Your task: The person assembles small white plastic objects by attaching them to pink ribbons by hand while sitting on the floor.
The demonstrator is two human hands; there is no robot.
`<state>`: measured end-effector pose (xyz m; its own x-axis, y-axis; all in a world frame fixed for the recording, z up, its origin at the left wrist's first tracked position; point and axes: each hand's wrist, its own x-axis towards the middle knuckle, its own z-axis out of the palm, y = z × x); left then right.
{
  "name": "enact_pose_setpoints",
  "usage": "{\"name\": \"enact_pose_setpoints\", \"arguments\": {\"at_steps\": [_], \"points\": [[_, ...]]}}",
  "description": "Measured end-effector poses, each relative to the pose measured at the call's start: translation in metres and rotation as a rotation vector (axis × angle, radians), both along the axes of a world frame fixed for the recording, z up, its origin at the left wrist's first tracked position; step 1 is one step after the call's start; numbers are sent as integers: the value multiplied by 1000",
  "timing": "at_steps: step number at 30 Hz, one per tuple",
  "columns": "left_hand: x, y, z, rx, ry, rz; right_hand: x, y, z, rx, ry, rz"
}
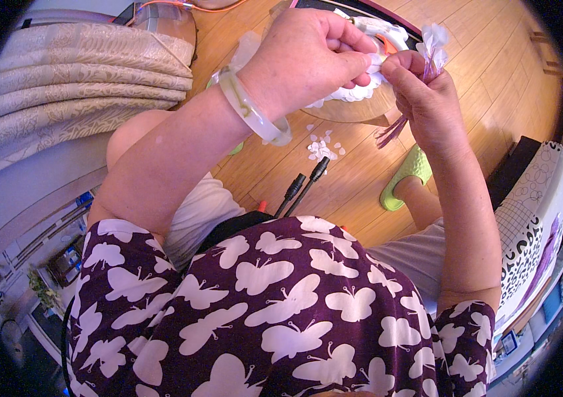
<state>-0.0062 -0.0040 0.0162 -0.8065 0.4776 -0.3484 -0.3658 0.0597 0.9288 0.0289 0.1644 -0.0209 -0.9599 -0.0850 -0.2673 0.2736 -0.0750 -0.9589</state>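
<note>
My left hand [314, 59], with a pale bangle [245, 109] on its wrist, is closed in a pinch on a small white petal [375, 63]. Its fingertips almost meet those of my right hand [430, 96], whose thumb and forefinger press at the petal's other side. Across the right palm runs a bunch of thin purple stems [394, 132], topped by white petal flowers [432, 43] that stick out above the knuckles. Just beyond the hands, a pile of white petals [354, 91] lies on a round wooden surface [341, 114], partly hidden behind my fingers.
An orange-handled tool [385, 45] and a dark red-rimmed tray [394, 16] are behind the hands. Loose petals [324, 145] are scattered on the wooden floor. Two black cable ends [306, 182] rise near my lap. Patterned fabric [89, 73] lies left; a printed white box [533, 225] stands right.
</note>
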Motion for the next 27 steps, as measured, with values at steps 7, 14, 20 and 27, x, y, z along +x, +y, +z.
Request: {"name": "enact_pose_setpoints", "arguments": {"at_steps": [7, 14, 20, 27], "points": [[2, -3, -9, -60, 227, 22, 1, 0, 5, 8, -7, 4], [2, 0, -13, -73, 241, 27, 1, -2, 1, -22, 36, -26], [2, 0, -18, -102, 281, 28, 2, -2, 1, -88, -12, -20], [7, -3, -11, -11, 785, -7, 2, 1, 7, -190, -68, 4]]}}
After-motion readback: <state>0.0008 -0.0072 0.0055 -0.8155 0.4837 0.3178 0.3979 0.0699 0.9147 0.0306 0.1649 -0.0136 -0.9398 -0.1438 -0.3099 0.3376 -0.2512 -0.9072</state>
